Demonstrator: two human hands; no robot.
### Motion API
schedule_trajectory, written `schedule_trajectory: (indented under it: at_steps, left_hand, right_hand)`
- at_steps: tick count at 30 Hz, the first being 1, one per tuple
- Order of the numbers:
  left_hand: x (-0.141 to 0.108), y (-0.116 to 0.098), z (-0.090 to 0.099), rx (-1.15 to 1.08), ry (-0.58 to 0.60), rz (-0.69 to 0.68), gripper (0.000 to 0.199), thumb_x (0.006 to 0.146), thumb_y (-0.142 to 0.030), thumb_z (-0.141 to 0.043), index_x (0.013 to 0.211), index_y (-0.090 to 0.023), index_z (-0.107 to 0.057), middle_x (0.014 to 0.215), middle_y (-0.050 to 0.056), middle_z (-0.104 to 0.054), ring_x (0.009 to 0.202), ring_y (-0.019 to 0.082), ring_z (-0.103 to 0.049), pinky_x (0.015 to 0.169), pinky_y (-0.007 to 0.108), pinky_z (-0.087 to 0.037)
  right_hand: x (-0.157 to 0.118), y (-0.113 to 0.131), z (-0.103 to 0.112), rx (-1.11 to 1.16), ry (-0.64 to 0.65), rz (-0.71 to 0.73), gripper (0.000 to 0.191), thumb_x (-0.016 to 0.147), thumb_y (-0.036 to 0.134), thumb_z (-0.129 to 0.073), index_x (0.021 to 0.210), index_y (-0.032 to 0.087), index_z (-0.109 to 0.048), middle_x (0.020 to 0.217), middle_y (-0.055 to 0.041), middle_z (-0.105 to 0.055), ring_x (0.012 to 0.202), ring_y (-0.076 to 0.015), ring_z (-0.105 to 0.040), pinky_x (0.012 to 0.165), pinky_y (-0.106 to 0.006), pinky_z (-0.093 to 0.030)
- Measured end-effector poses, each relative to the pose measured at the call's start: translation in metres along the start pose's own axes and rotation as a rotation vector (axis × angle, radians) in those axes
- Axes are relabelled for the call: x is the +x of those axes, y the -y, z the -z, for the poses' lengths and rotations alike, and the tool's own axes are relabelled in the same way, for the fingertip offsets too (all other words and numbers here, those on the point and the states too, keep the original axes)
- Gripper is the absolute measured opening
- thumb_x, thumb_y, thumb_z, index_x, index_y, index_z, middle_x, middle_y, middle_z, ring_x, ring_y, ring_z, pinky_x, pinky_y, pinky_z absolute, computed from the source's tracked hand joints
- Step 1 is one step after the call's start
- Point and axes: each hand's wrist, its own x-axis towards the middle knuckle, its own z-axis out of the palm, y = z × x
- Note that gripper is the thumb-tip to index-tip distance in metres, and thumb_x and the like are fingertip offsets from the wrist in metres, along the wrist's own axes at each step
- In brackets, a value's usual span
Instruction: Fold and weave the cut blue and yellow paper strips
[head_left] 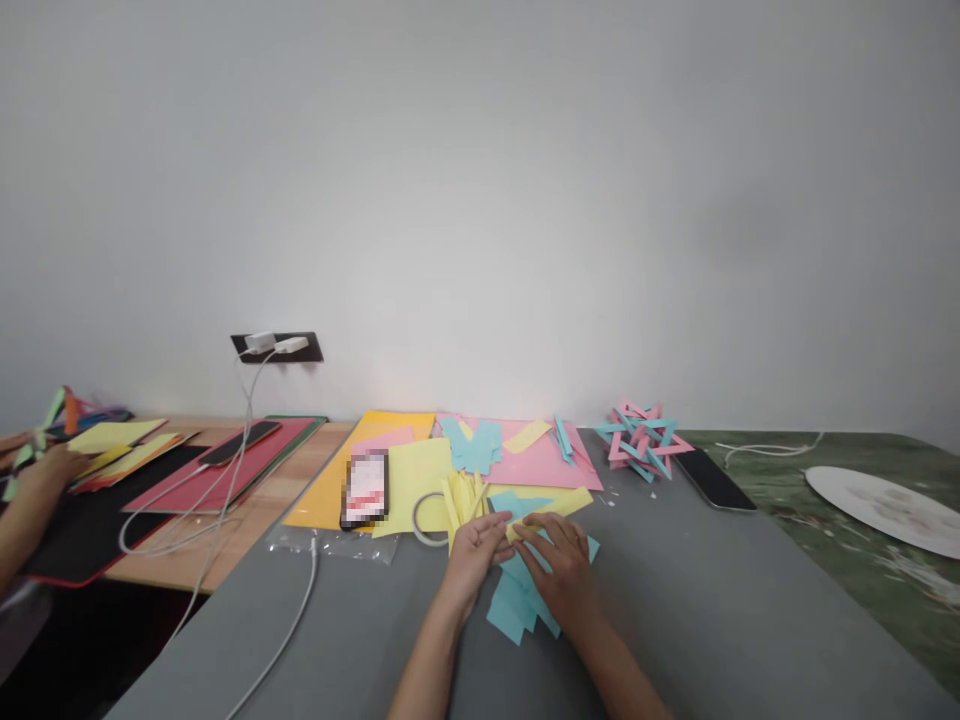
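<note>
My left hand [478,548] and my right hand [564,572] meet near the middle of the grey table. Between their fingertips is a small yellow paper strip [516,533], pinched from both sides and partly hidden by the fingers. Blue paper pieces [510,605] lie spread beneath my hands. Just beyond my left hand is a bunch of folded yellow strips [460,497], with a roll of tape [421,520] beside it. A long yellow paper piece [574,500] lies behind my right hand.
A phone [366,488] rests on yellow and orange sheets at left. Blue pieces lie on a pink sheet [577,462]. A pink-and-blue folded paper star model [642,440] stands beside a dark phone [716,480]. A white cable [292,625] crosses the table. Another person's hand [52,480] holds paper at far left.
</note>
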Motion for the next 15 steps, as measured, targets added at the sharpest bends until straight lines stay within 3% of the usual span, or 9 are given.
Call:
schedule_trajectory:
  at_steps: [8,15]
  left_hand:
    - [0.002,0.002,-0.001,0.073,-0.071,-0.043,0.042,0.059,-0.032,-0.062,0.095,-0.011,-0.059,0.054,0.001,-0.06,0.056,0.013,-0.058,0.059,0.026,-0.047]
    - [0.001,0.0,-0.009,0.154,-0.137,-0.151,0.036,0.058,-0.03,-0.062,0.088,-0.009,-0.06,0.061,0.006,-0.063,0.06,0.015,-0.058,0.056,0.026,-0.048]
  right_hand:
    - [-0.006,-0.003,-0.002,-0.006,-0.034,0.036,0.02,0.079,0.025,-0.04,0.071,0.022,-0.057,0.08,-0.0012,-0.058,0.089,-0.015,-0.048,0.082,-0.031,-0.024]
    - [-0.01,0.0,-0.001,-0.085,-0.014,0.059,0.019,0.077,0.021,-0.044,0.087,0.027,-0.058,0.079,-0.0011,-0.059,0.085,-0.0157,-0.049,0.079,-0.03,-0.023]
